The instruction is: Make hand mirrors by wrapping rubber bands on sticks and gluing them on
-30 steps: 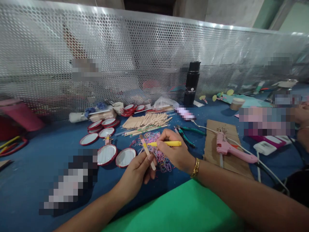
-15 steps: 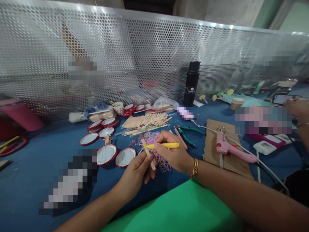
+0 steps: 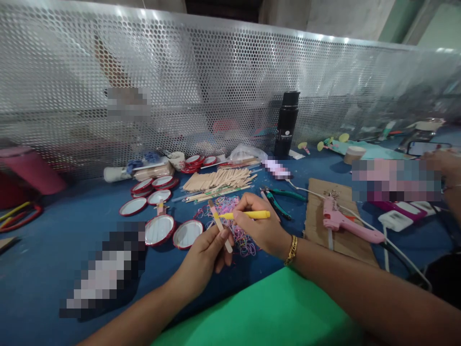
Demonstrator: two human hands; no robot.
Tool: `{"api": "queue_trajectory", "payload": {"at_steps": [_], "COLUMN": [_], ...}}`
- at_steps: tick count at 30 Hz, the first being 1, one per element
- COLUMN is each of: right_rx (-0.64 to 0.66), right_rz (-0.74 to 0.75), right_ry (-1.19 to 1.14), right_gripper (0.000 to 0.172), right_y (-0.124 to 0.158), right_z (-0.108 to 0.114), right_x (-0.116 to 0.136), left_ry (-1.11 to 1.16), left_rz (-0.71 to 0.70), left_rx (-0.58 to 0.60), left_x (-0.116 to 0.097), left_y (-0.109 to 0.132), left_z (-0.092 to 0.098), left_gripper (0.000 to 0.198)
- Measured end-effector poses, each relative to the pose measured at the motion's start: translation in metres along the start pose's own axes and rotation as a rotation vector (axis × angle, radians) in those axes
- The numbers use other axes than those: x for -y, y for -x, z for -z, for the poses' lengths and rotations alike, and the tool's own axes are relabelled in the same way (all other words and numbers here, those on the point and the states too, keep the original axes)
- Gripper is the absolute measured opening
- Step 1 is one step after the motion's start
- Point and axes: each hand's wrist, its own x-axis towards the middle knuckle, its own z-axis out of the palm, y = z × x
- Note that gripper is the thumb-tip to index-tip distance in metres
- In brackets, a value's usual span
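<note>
Between the thumb and fingers of my left hand (image 3: 211,245) is a wooden craft stick (image 3: 227,245), tilted, with a brown tip, a pinkish band and a yellow part at its upper end. My right hand (image 3: 257,223) grips a yellow marker (image 3: 257,215), its tip at the stick's coloured part; whether it touches I cannot tell. Beneath both hands lies a tangle of pastel loops (image 3: 247,247). Two red-rimmed white lids (image 3: 188,234) lie left of my left hand, and a small stick piece (image 3: 161,207) with pink and yellow on it is just behind them.
Behind the hands lies a heap of craft sticks (image 3: 216,179). Pliers (image 3: 279,206), a pink glue gun (image 3: 336,221) on cardboard (image 3: 313,230) and its cord are to the right. A black bottle (image 3: 288,125) stands by the perforated metal screen (image 3: 230,72). Another person's hand (image 3: 441,163) shows far right.
My right hand and the marker have shifted slightly right and up, the tip moving a little along the stick's coloured end. My left hand stays nearly still with the stick.
</note>
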Motion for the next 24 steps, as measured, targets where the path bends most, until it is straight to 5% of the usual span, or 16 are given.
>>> {"api": "queue_trajectory", "payload": {"at_steps": [24], "right_rx": [0.014], "right_rz": [0.019], "right_ry": [-0.007], "right_gripper": [0.012], "right_y": [0.0001], "right_z": [-0.0007], "right_x": [-0.0006], "left_ry": [-0.04], "left_rz": [-0.005], "left_rx": [0.015], "left_x": [0.0003], "left_y": [-0.0013], "left_z": [0.0], "left_gripper": [0.038]}}
